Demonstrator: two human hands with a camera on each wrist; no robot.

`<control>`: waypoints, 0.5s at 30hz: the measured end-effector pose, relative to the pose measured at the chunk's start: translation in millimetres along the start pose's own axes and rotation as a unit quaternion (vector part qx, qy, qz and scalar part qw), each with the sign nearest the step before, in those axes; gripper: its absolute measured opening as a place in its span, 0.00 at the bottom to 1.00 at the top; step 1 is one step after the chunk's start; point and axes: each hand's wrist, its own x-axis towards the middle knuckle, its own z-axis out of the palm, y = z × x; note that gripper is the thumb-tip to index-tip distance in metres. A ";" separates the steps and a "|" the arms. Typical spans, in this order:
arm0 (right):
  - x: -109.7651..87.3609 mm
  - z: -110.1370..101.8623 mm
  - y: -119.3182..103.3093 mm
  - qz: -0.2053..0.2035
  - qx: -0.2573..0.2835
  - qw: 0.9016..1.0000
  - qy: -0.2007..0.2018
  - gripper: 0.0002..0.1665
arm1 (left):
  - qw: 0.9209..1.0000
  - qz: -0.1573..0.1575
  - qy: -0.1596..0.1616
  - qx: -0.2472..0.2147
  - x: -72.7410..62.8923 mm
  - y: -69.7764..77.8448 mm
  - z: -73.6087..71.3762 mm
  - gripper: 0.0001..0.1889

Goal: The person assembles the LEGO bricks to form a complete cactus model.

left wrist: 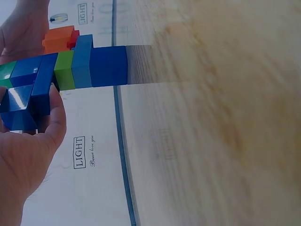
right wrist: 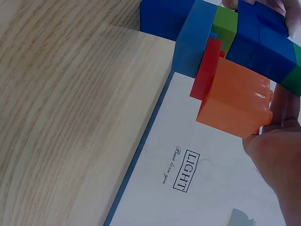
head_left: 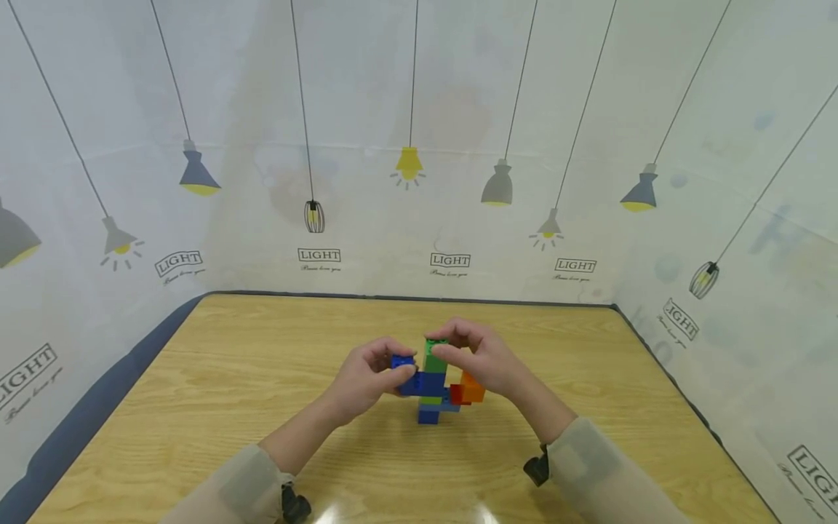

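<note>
A tower of toy building bricks stands upright on the table, on a dark blue bottom brick (head_left: pixel 428 417). Above that come a lighter blue brick (left wrist: pixel 82 61), a lime green brick (left wrist: pixel 65 70), dark blue bricks (head_left: pixel 432 383) and a green brick (head_left: pixel 433 359) on top. On the left, my left hand (head_left: pixel 363 380) pinches a small blue brick (left wrist: pixel 18 106) on the side arm. My right hand (head_left: pixel 487 358) holds the green top brick between thumb and fingers. Below the right hand, an orange brick (right wrist: pixel 237 96) sits on a red brick (right wrist: pixel 207 68) jutting right.
The wooden table (head_left: pixel 262 342) extends around the tower. Behind and beside it hangs a pale cloth (head_left: pixel 366 94) printed with lamps. Dark wrist cameras (head_left: pixel 294 503) sit on both sleeves.
</note>
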 end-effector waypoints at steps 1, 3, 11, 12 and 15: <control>0.1 0.0 0.2 -0.002 0.000 1.000 -0.001 0.14 | 1.000 0.000 0.000 0.000 0.1 0.0 0.0 0.14; 0.1 0.1 0.5 -0.007 0.000 1.000 -0.002 0.14 | 1.000 0.001 -0.001 0.001 0.4 -0.1 0.0 0.14; 1.1 -0.5 -0.7 -0.006 0.011 1.000 -0.014 0.14 | 1.000 -0.004 0.001 0.004 0.5 -0.4 -0.2 0.14; 1.3 -0.7 -1.1 -0.002 0.011 1.000 -0.016 0.14 | 1.000 -0.004 0.001 0.004 0.5 -0.4 -0.1 0.14; 1.7 -2.2 -2.0 0.010 0.014 1.000 -0.021 0.14 | 1.000 -0.003 -0.001 0.005 1.0 -0.5 -0.1 0.14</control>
